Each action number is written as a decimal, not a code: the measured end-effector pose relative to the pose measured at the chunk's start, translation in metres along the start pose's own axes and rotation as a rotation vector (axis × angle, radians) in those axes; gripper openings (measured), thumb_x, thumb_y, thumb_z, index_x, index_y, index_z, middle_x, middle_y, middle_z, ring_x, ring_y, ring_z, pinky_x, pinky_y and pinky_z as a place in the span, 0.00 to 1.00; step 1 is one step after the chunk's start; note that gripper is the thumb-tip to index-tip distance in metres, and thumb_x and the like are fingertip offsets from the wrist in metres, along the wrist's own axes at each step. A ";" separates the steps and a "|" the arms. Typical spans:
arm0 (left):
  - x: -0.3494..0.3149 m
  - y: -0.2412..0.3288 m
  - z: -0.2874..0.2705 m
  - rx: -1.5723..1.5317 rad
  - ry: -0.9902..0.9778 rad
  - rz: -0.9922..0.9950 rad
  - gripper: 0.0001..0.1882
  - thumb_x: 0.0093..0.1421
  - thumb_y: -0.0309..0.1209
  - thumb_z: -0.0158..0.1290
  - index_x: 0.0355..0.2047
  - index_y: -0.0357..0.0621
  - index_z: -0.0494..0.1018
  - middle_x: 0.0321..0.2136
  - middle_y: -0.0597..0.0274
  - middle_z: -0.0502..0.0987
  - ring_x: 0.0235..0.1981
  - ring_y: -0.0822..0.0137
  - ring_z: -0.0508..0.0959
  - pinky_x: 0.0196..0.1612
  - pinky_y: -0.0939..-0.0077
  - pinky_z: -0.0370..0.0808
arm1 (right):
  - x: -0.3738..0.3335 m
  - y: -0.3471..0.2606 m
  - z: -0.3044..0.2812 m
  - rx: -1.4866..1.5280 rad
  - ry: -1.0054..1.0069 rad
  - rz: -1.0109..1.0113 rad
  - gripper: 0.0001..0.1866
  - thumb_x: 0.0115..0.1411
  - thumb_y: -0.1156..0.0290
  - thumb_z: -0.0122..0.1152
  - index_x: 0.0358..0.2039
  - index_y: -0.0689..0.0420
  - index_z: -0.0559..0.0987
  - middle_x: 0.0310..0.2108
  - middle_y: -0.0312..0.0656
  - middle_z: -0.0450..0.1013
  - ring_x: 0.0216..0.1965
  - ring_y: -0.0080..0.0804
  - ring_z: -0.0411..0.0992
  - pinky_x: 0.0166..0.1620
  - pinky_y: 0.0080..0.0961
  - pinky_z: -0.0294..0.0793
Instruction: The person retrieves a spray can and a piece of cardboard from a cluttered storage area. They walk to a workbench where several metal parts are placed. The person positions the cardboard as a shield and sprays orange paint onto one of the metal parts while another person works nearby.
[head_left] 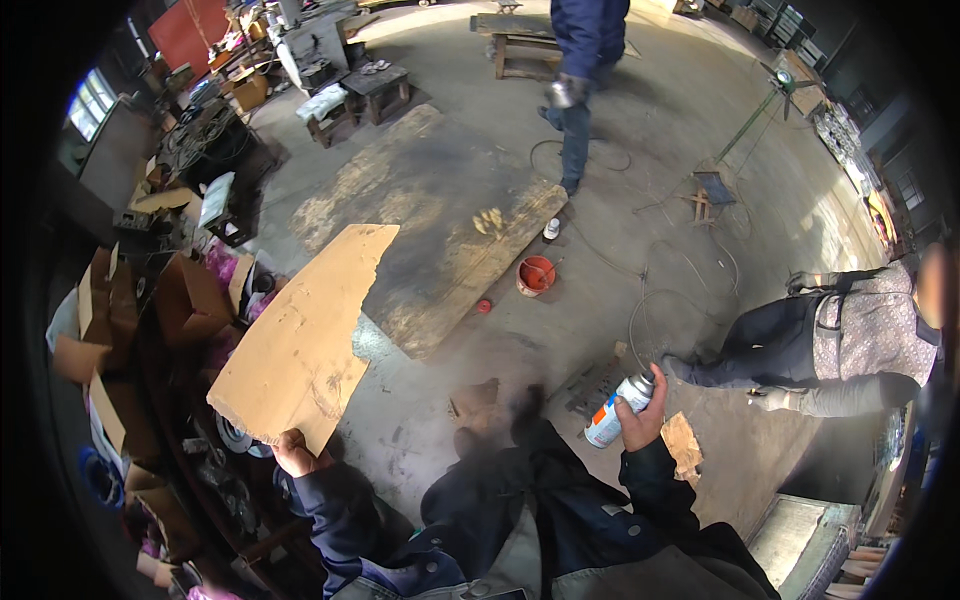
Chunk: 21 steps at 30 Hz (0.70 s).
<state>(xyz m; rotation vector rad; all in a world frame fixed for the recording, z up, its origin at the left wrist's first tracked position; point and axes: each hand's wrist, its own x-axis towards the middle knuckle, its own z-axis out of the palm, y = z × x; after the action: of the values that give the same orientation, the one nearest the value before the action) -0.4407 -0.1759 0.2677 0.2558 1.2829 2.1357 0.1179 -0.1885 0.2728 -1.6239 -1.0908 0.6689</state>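
Head view looks down on a workshop's concrete floor (700,150), with the person's dark sleeves rising from the lower edge. Their left hand (297,455) is closed on the bottom corner of a torn sheet of cardboard (300,340), thumb over the front face, and holds it tilted up and out to the left like a screen; at that angle it stands between the person and the heap of open cartons (130,310) and clutter along the floor's left edge, probably to shield them. Their right hand (645,410) is wrapped round a white spray can (618,410) with orange and blue on its label, index finger on top near the nozzle, the can leaning forward and to the left, toward the floor ahead of the person's shoes (500,405), as one aims a can before spraying.

Farther out, a long worn wooden board (440,220) lies flat on the floor, darkened in patches, so it may serve as a work surface. Just off its right-hand edge sit a small orange bucket (536,275) and a red cap (484,306). One other person in blue (585,60) stands near the floor's far edge, holding something metallic, and another in a patterned vest (840,340) bends low at the right edge.
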 end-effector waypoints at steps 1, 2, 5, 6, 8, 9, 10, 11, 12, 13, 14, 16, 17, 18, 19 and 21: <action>0.007 -0.016 0.013 -0.028 -0.028 0.003 0.15 0.47 0.17 0.44 0.37 0.35 0.71 0.36 0.57 0.76 0.37 0.56 0.80 0.45 0.59 0.84 | 0.014 0.004 -0.002 0.008 0.000 0.025 0.45 0.55 0.79 0.68 0.73 0.54 0.61 0.52 0.44 0.72 0.50 0.34 0.74 0.57 0.36 0.77; 0.015 -0.027 0.021 -0.009 0.026 -0.075 0.13 0.47 0.18 0.44 0.35 0.36 0.71 0.35 0.58 0.76 0.36 0.57 0.80 0.45 0.58 0.83 | 0.026 0.008 -0.005 0.033 0.012 0.056 0.45 0.55 0.80 0.67 0.73 0.54 0.60 0.51 0.44 0.72 0.49 0.34 0.75 0.56 0.36 0.77; 0.039 -0.070 0.047 0.005 -0.006 -0.215 0.14 0.50 0.21 0.45 0.39 0.35 0.70 0.39 0.55 0.76 0.41 0.54 0.79 0.51 0.54 0.82 | 0.076 0.026 -0.012 0.071 0.054 0.065 0.44 0.55 0.81 0.66 0.72 0.56 0.60 0.51 0.44 0.73 0.48 0.34 0.76 0.55 0.34 0.78; 0.044 -0.088 0.058 0.013 -0.028 -0.243 0.20 0.54 0.23 0.46 0.48 0.33 0.71 0.46 0.52 0.78 0.47 0.50 0.80 0.56 0.50 0.80 | 0.098 0.032 -0.016 0.069 0.035 0.105 0.45 0.55 0.80 0.67 0.73 0.56 0.59 0.52 0.43 0.71 0.50 0.33 0.74 0.57 0.34 0.76; 0.051 -0.125 0.091 -0.010 0.000 -0.269 0.27 0.56 0.25 0.45 0.57 0.31 0.71 0.51 0.47 0.79 0.54 0.46 0.80 0.61 0.46 0.79 | 0.146 0.046 -0.023 0.107 0.006 0.176 0.47 0.56 0.76 0.69 0.74 0.56 0.58 0.54 0.42 0.69 0.53 0.33 0.71 0.61 0.34 0.72; 0.053 -0.143 0.111 0.005 -0.025 -0.282 0.27 0.54 0.25 0.44 0.56 0.31 0.72 0.50 0.47 0.79 0.53 0.45 0.80 0.61 0.45 0.79 | 0.172 0.053 -0.025 0.137 0.036 0.169 0.46 0.56 0.76 0.70 0.73 0.56 0.59 0.52 0.41 0.70 0.51 0.32 0.71 0.61 0.34 0.72; 0.054 -0.159 0.134 -0.018 -0.009 -0.341 0.29 0.53 0.25 0.44 0.56 0.31 0.71 0.50 0.46 0.79 0.53 0.45 0.80 0.61 0.45 0.78 | 0.198 0.059 -0.029 0.131 0.058 0.139 0.46 0.55 0.76 0.70 0.73 0.57 0.60 0.52 0.42 0.71 0.52 0.33 0.72 0.60 0.34 0.73; 0.055 -0.175 0.158 -0.011 -0.024 -0.354 0.29 0.52 0.25 0.44 0.57 0.30 0.71 0.51 0.46 0.79 0.54 0.45 0.80 0.61 0.46 0.78 | 0.224 0.065 -0.035 0.121 0.076 0.110 0.45 0.55 0.77 0.70 0.72 0.57 0.61 0.53 0.43 0.72 0.52 0.33 0.73 0.60 0.34 0.74; 0.055 -0.188 0.184 -0.017 -0.038 -0.375 0.30 0.52 0.24 0.45 0.57 0.30 0.71 0.51 0.45 0.79 0.54 0.44 0.80 0.62 0.46 0.78 | 0.248 0.070 -0.042 0.113 0.097 0.098 0.45 0.54 0.77 0.70 0.72 0.57 0.62 0.53 0.44 0.73 0.52 0.34 0.75 0.59 0.35 0.75; 0.055 -0.201 0.212 -0.048 -0.052 -0.415 0.30 0.52 0.24 0.45 0.57 0.30 0.71 0.51 0.45 0.79 0.54 0.44 0.80 0.62 0.46 0.78 | 0.273 0.073 -0.051 0.095 0.091 0.119 0.45 0.53 0.76 0.70 0.72 0.57 0.62 0.54 0.44 0.72 0.52 0.35 0.74 0.59 0.35 0.74; 0.056 -0.215 0.242 -0.035 -0.076 -0.366 0.31 0.51 0.24 0.45 0.57 0.29 0.71 0.51 0.44 0.79 0.55 0.44 0.80 0.62 0.46 0.78 | 0.299 0.077 -0.059 0.098 0.083 0.090 0.45 0.53 0.76 0.70 0.72 0.58 0.62 0.54 0.44 0.72 0.52 0.35 0.74 0.60 0.35 0.74; 0.046 -0.240 0.293 -0.037 -0.105 -0.318 0.32 0.50 0.23 0.45 0.58 0.29 0.70 0.52 0.44 0.79 0.55 0.43 0.80 0.63 0.47 0.78 | 0.339 0.080 -0.077 0.100 0.069 0.069 0.45 0.53 0.76 0.70 0.72 0.58 0.62 0.54 0.44 0.72 0.52 0.35 0.74 0.60 0.35 0.74; 0.041 -0.249 0.316 -0.006 -0.119 -0.314 0.32 0.49 0.22 0.45 0.58 0.29 0.70 0.54 0.43 0.79 0.56 0.43 0.80 0.63 0.48 0.78 | 0.361 0.080 -0.084 0.031 0.045 0.017 0.46 0.55 0.75 0.68 0.74 0.56 0.59 0.54 0.42 0.70 0.52 0.33 0.71 0.61 0.34 0.72; 0.037 -0.260 0.340 -0.024 -0.089 -0.314 0.33 0.48 0.21 0.45 0.58 0.29 0.71 0.53 0.44 0.79 0.55 0.44 0.80 0.63 0.49 0.78 | 0.381 0.081 -0.089 0.044 0.056 0.023 0.46 0.55 0.74 0.68 0.74 0.56 0.59 0.53 0.42 0.70 0.52 0.33 0.71 0.61 0.34 0.72; 0.033 -0.271 0.363 -0.004 -0.100 -0.309 0.32 0.48 0.21 0.45 0.57 0.29 0.71 0.52 0.46 0.79 0.54 0.45 0.81 0.62 0.49 0.79 | 0.398 0.080 -0.094 0.060 0.065 0.026 0.46 0.55 0.74 0.68 0.74 0.56 0.59 0.53 0.42 0.70 0.52 0.34 0.71 0.61 0.34 0.72; 0.036 -0.289 0.409 0.025 -0.072 -0.351 0.29 0.47 0.21 0.45 0.53 0.30 0.72 0.48 0.49 0.80 0.50 0.46 0.81 0.59 0.48 0.80 | 0.438 0.080 -0.099 0.112 0.088 0.025 0.45 0.54 0.78 0.66 0.73 0.57 0.60 0.55 0.45 0.71 0.51 0.34 0.73 0.59 0.35 0.74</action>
<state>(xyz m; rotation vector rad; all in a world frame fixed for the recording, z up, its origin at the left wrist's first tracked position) -0.1608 0.2382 0.2249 0.1069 1.2134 1.7989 0.4172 0.1555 0.2685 -1.5587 -0.9547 0.6569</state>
